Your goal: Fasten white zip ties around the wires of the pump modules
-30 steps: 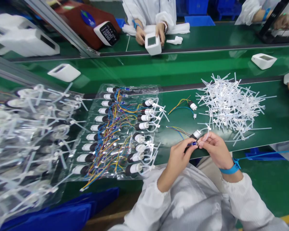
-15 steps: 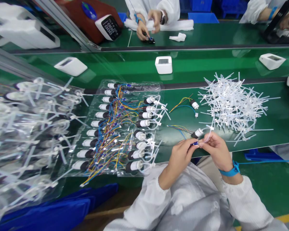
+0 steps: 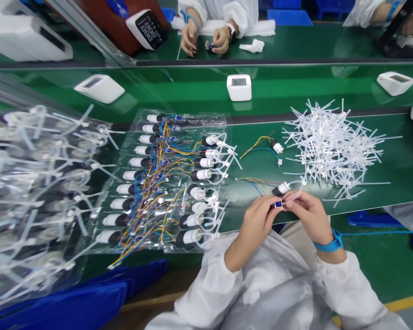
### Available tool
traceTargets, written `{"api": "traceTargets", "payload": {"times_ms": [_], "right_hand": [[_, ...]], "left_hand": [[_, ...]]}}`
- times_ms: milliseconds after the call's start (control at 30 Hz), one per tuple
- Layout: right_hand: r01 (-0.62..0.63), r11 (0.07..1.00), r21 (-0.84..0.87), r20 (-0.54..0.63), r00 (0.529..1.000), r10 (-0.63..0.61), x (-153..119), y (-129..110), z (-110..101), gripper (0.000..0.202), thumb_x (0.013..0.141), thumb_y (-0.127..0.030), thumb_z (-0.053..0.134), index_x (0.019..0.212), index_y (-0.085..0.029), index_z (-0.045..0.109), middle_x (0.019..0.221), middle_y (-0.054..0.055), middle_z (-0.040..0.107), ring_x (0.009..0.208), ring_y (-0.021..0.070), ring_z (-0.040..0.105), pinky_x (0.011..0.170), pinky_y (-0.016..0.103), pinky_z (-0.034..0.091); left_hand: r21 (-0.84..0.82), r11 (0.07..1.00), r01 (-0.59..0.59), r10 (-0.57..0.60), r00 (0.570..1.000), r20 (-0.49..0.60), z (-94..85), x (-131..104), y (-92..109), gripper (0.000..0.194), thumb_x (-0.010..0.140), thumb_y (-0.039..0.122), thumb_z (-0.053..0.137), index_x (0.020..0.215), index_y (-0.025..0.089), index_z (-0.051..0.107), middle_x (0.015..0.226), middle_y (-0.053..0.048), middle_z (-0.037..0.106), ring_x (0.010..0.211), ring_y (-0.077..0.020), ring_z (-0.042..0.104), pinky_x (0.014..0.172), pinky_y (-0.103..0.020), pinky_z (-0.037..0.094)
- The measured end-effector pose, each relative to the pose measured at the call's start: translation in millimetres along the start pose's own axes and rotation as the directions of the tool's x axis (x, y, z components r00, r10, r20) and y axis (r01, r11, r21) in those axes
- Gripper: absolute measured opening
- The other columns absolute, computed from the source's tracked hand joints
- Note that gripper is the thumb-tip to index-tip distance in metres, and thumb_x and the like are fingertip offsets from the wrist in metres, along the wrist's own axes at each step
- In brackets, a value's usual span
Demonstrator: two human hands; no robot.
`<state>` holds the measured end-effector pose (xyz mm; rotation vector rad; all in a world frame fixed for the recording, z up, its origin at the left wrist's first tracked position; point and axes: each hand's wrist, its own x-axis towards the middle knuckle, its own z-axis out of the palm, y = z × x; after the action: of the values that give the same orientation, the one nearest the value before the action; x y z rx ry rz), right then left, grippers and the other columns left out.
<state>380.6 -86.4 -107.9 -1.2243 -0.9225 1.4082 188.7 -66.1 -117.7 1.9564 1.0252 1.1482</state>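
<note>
My left hand [image 3: 258, 220] pinches a small blue-and-silver part [image 3: 278, 204] near the table's front edge. Close beside it, my right hand [image 3: 306, 213] has thumb and forefinger closed on the end of a clear tube [image 3: 296, 182], and the fingertips of both hands nearly meet. Just beyond them lies a white-and-black cylinder [image 3: 281, 189] with thin coloured wires running left. Farther back is another white-and-black cylinder [image 3: 277, 146] with yellow, red and blue wires and a small white connector [image 3: 280, 162]. A blue band circles my right wrist.
A heap of clear tubes with white joints [image 3: 330, 146] lies at the right. Left of my hands, a clear plastic tray [image 3: 189, 123] holds several wired cylinders; more trays are stacked far left. White display boxes [image 3: 239, 88] stand behind. A person's hands [image 3: 220, 40] work across the table.
The view has shifted slightly, moving the trays left in the picture. My hands keep nearly the same pose, and the blue-and-silver part has turned slightly. The person opposite has moved both hands.
</note>
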Motion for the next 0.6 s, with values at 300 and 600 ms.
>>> {"api": "traceTargets", "payload": {"times_ms": [300, 600], "right_hand": [[-0.003, 0.997, -0.079, -0.053, 0.999, -0.001, -2.7, -1.9, 2.6, 0.016, 0.092, -0.04, 0.093, 0.091, -0.026, 0.087, 0.095, 0.006, 0.084, 0.087, 0.024, 0.077, 0.085, 0.038, 0.066], [0.01, 0.982, -0.186, -0.058, 0.998, -0.021, -4.1, -6.1, 3.1, 0.016, 0.093, -0.042, 0.09, 0.09, -0.027, 0.088, 0.094, 0.006, 0.085, 0.088, 0.0262, 0.079, 0.087, 0.04, 0.066]], "left_hand": [[0.012, 1.0, 0.013, -0.013, 0.999, -0.038, 2.0, -0.5, 2.5, 0.015, 0.113, 0.021, 0.063, 0.124, 0.022, 0.075, 0.11, -0.008, 0.085, 0.102, -0.0215, 0.082, 0.096, -0.034, 0.065], [0.02, 1.0, 0.015, -0.015, 1.0, 0.022, -0.5, -4.9, -2.0, 0.018, 0.114, 0.022, 0.063, 0.125, 0.023, 0.077, 0.112, -0.008, 0.087, 0.104, -0.0229, 0.083, 0.102, -0.038, 0.064]]}}
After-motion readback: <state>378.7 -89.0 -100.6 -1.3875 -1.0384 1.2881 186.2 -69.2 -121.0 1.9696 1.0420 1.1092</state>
